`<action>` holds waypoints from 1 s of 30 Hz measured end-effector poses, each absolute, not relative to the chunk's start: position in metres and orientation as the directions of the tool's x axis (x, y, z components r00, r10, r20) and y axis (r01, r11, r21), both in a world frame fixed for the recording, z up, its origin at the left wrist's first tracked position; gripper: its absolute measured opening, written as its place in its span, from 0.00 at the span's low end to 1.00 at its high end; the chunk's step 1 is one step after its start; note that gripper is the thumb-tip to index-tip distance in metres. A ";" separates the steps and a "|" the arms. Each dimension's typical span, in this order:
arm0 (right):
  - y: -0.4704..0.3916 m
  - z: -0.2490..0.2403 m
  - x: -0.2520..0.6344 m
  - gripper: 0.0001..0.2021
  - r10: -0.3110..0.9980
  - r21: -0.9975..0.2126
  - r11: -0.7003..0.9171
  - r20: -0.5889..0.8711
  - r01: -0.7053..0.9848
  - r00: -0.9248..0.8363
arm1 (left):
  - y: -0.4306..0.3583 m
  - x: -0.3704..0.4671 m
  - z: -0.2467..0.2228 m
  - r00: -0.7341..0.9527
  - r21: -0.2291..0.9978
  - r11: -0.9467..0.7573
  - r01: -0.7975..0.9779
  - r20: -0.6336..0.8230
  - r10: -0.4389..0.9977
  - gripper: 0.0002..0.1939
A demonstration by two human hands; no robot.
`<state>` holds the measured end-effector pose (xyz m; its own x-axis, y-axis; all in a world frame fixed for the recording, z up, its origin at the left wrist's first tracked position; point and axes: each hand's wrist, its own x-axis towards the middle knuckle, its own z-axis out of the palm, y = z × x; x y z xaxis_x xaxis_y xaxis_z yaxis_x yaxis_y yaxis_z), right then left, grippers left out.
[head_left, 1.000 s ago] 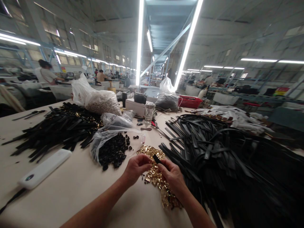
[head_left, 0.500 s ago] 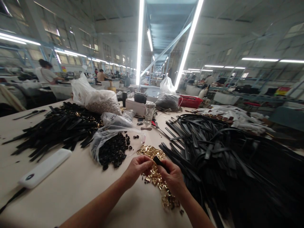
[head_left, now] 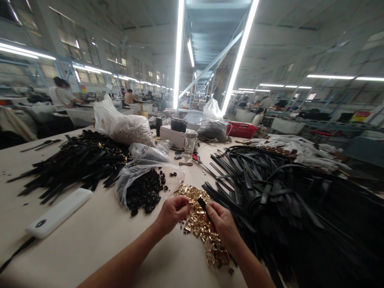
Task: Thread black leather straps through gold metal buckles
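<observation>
Over the pile of gold buckles point(head_left: 196, 222), my right hand point(head_left: 222, 222) grips a black strap point(head_left: 202, 204) between thumb and fingers, its end pointing up and left. My left hand point(head_left: 174, 212) is closed in a pinch at the pile's left side, a small gold piece at its fingertips, probably a buckle. A small gap separates the two hands. Left of them, small black loops point(head_left: 145, 192) spill from a clear plastic bag point(head_left: 123, 182). Long black straps point(head_left: 249, 176) lie heaped on the right.
Black straps with gold fittings point(head_left: 81, 160) and a white device point(head_left: 60, 212) lie on the left. Farther back stand a glass jar point(head_left: 189, 144), filled bags point(head_left: 129, 126) and a red basket point(head_left: 241, 130). Red-handled pliers point(head_left: 198, 160) lie mid-table. A person point(head_left: 61, 94) works at far left.
My hands have moved slightly apart, with the left fingertips now away from the strap's end. The whole view has shifted a little.
</observation>
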<state>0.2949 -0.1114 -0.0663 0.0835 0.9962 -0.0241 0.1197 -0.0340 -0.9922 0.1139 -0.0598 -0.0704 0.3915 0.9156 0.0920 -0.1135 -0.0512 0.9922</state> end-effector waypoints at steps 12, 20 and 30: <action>-0.113 -0.067 0.283 0.20 0.993 -0.995 -0.100 -0.100 0.016 -0.062 | -0.060 0.107 -0.062 0.333 0.849 -0.525 0.062 0.478 0.813 0.07; -0.117 -0.061 0.281 0.21 0.992 -0.986 -0.124 -0.120 -0.109 -0.051 | -0.057 0.109 -0.070 0.293 0.886 -0.457 0.076 0.419 0.860 0.07; -0.116 -0.065 0.278 0.22 0.986 -0.971 -0.167 -0.161 -0.174 -0.045 | -0.062 0.112 -0.070 0.341 0.848 -0.519 0.109 0.459 0.821 0.07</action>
<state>0.2782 -0.1162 -0.0652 -0.0451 0.9858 -0.1615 -0.1735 -0.1669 -0.9706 0.1121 -0.0620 -0.0702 0.3407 0.8207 0.4586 0.1085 -0.5188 0.8480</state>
